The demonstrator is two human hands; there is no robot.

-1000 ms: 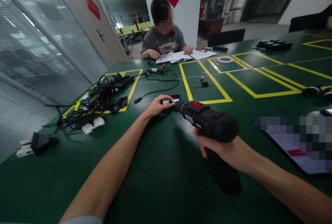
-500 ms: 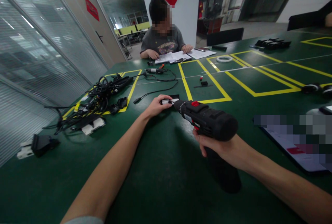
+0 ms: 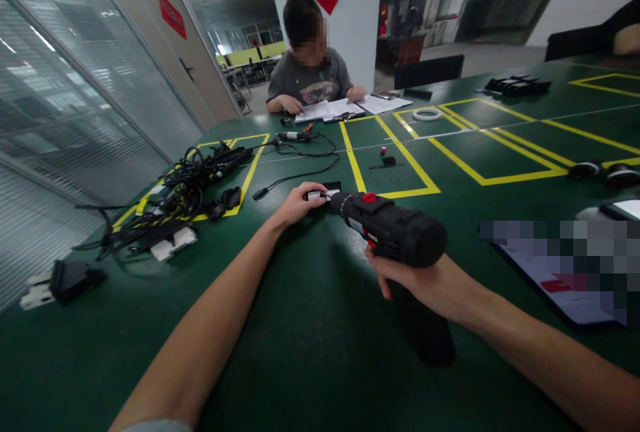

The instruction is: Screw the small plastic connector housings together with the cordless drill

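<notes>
My right hand [image 3: 417, 279] grips a black cordless drill [image 3: 395, 232] with red buttons; its nose points away from me at a small black-and-white part [image 3: 323, 193] on the green table [image 3: 310, 325]. My left hand [image 3: 295, 204] is closed on that part and holds it down on the table. The drill's tip meets the part at its right end. The drill's handle and battery hang below my right hand.
A tangle of black cables and adapters [image 3: 185, 192] lies at the left, with a black-and-white plug [image 3: 60, 282] nearer the edge. A person [image 3: 307, 79] sits at the far end over papers [image 3: 330, 110]. Yellow tape boxes, a white ring [image 3: 427, 114] and a tablet [image 3: 565, 272] are at the right.
Nothing has moved between my hands, the drill and the part; the view has only drifted slightly to the left and up.
</notes>
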